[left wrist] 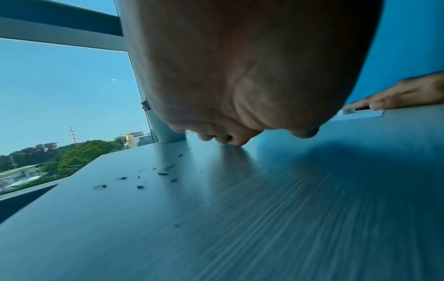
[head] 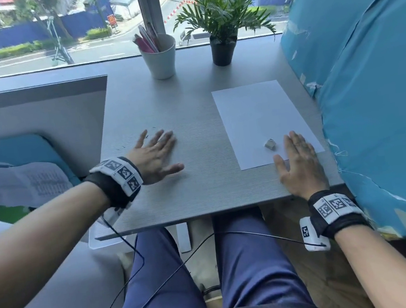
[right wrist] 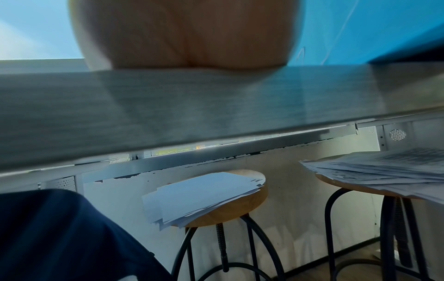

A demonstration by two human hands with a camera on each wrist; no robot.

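A grey wood-grain desk [head: 201, 192] stands against a wide window that looks down on a street. At the far left, off the desk, lies a heap of printed papers [head: 33, 179]. The left hand [head: 155, 157] rests palm down on the bare desk, fingers straight and spread, thumb out to the side. Just beside its fingertips are small dark flecks [left wrist: 163, 173]. Further back stand a white tapered cup [head: 161, 61] of pink pencils [head: 144, 42] and a leafy green plant [head: 220, 13] in a black pot [head: 224, 52]. Right of centre lies a white sheet of paper [head: 255, 111], and on its near part sits a small grey block [head: 270, 144]. The right hand [head: 299, 165] lies flat just beside the block without touching it. Its fingers are straight and close together on the sheet's near right corner, and its thumb is out to the left. A crumpled blue plastic wrapping [head: 372, 82] fills the right side.

The sheet's near edge is close to the desk's front. If the right hand pulls back while it presses, the paper would probably slide and carry the block toward the drop. A sideways brush of the thumb could knock the block away. A sweep of the left hand would scatter the flecks, perhaps onto the clean sheet.

Only the head view shows both hands and the sheet whole. The left wrist view shows the flecks sharply and the left fingertips touching the desk. The right wrist view hides the right fingers. Under the desk it shows two round wooden stools [right wrist: 240, 214], each stacked with loose papers [right wrist: 199, 194].
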